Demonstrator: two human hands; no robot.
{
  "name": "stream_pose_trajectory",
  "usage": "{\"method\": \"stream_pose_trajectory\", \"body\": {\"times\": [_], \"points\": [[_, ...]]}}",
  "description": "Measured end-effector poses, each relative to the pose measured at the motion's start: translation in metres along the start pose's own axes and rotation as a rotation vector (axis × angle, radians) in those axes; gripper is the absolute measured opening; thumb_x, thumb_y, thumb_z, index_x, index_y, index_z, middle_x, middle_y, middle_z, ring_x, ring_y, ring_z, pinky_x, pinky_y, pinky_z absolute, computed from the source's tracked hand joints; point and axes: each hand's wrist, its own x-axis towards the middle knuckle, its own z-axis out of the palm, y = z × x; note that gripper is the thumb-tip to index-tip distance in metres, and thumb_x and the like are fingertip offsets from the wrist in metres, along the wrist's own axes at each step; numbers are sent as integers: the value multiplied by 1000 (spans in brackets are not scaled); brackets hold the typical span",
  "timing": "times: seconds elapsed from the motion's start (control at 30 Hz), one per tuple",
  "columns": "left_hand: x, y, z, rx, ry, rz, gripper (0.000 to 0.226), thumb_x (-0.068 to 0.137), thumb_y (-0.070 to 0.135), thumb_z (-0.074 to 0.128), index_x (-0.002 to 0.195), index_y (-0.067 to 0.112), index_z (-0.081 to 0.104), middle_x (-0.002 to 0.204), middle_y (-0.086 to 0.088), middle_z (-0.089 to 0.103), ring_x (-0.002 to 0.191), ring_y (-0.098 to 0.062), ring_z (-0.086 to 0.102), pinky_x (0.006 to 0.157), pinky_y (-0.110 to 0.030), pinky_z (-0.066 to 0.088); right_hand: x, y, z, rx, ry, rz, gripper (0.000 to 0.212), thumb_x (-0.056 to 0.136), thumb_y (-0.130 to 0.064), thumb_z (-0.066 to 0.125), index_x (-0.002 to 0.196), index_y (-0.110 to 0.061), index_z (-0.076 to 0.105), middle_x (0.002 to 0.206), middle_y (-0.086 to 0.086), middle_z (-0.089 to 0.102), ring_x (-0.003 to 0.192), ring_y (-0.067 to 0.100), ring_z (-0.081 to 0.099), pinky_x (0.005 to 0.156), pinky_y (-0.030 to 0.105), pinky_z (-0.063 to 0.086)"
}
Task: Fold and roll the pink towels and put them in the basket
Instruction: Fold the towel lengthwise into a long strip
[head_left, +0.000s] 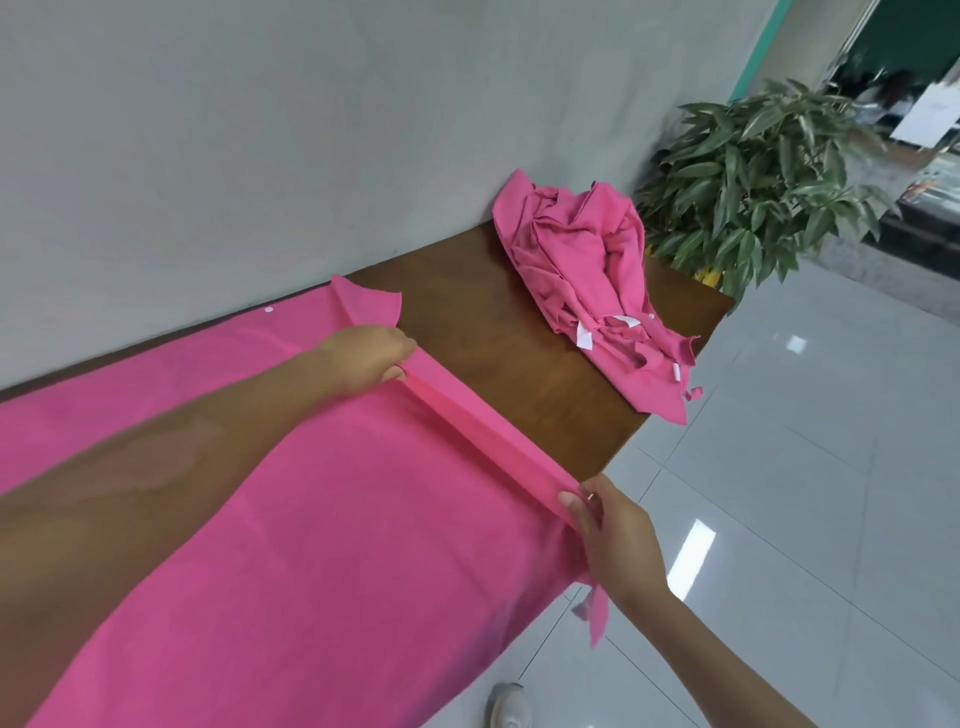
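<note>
A large pink towel (322, 509) lies spread flat over the near part of the brown wooden table (498, 332). Its far edge is turned up into a narrow fold that runs between my two hands. My left hand (363, 356) grips the far end of that fold near the wall. My right hand (608, 525) pinches the near end at the table's front edge, where a corner of towel hangs down. A crumpled heap of more pink towels (587, 275) with white labels sits at the table's far end. No basket is in view.
A grey wall runs along the table's far side. A leafy potted plant (763, 171) stands beyond the table's end. Glossy white floor tiles (805, 467) lie to the right, and a white shoe (511, 706) shows at the bottom.
</note>
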Motion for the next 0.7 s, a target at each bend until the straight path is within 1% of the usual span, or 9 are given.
{"method": "stream_pose_trajectory", "body": {"times": [0.1, 0.2, 0.27, 0.4, 0.47, 0.5, 0.57, 0.63, 0.7], "points": [[-28, -5, -5, -39, -7, -12, 19, 96, 20, 63, 88, 12, 49, 91, -4, 49, 85, -26, 54, 75, -38, 43, -15, -3, 10, -95, 30, -10, 16, 101, -40, 50, 89, -30, 52, 83, -13, 59, 73, 7, 58, 65, 35, 52], [-54, -10, -9, -62, 25, -25, 26, 96, 21, 64, 83, 14, 43, 86, -1, 45, 80, -26, 51, 70, -37, 42, -27, -5, 13, -252, 42, -29, 13, 100, -19, 47, 98, -24, 58, 96, -6, 59, 79, 13, 58, 68, 38, 56], [-72, -12, -11, -66, 29, -30, 25, 96, 21, 64, 83, 13, 44, 86, -2, 46, 78, -24, 48, 70, -37, 41, -35, -9, 9, -349, 62, -54, 17, 96, -9, 48, 101, -19, 60, 93, -2, 59, 78, 16, 57, 66, 36, 55], [-107, -7, -15, -48, 32, -63, 22, 97, 22, 62, 85, 11, 48, 88, -9, 55, 79, -25, 50, 69, -38, 41, -50, -23, -6, -400, 62, -99, 21, 89, -2, 50, 97, -19, 58, 83, -3, 57, 71, 16, 55, 60, 31, 51], [-127, -5, -17, -52, 42, -73, 22, 97, 21, 62, 84, 13, 46, 88, -9, 55, 77, -24, 49, 69, -38, 40, -59, -34, -10, -341, 65, -99, 18, 90, -6, 43, 87, -21, 53, 77, -4, 57, 69, 15, 55, 60, 30, 50], [-137, -4, -18, -55, 56, -79, 23, 97, 19, 62, 83, 13, 45, 86, -7, 53, 77, -24, 48, 69, -38, 41, -64, -40, -12, -257, 62, -61, 19, 91, -8, 39, 82, -20, 51, 74, -3, 58, 67, 16, 55, 60, 31, 48], [-159, -1, -21, -58, 77, -103, 23, 96, 18, 62, 82, 14, 44, 85, -3, 50, 77, -23, 48, 71, -39, 44, -78, -47, -16, -172, 31, -19, 17, 89, -9, 34, 78, -14, 47, 68, 0, 55, 62, 18, 46, 55, 30, 39], [-182, 5, -24, -46, 75, -138, 23, 96, 18, 62, 82, 15, 44, 85, -3, 50, 77, -23, 48, 71, -38, 44, -99, -52, -19, -205, 45, -104, 10, 83, -6, 41, 75, -11, 42, 63, -1, 46, 60, 17, 37, 52, 29, 33], [-206, 11, -26, -35, 73, -166, 21, 96, 17, 62, 84, 16, 45, 89, -7, 55, 78, -22, 48, 72, -37, 43, -125, -52, -19, -314, 63, -298, 20, 70, -1, 57, 71, -16, 44, 61, -4, 46, 54, 15, 37, 47, 28, 36]]}}
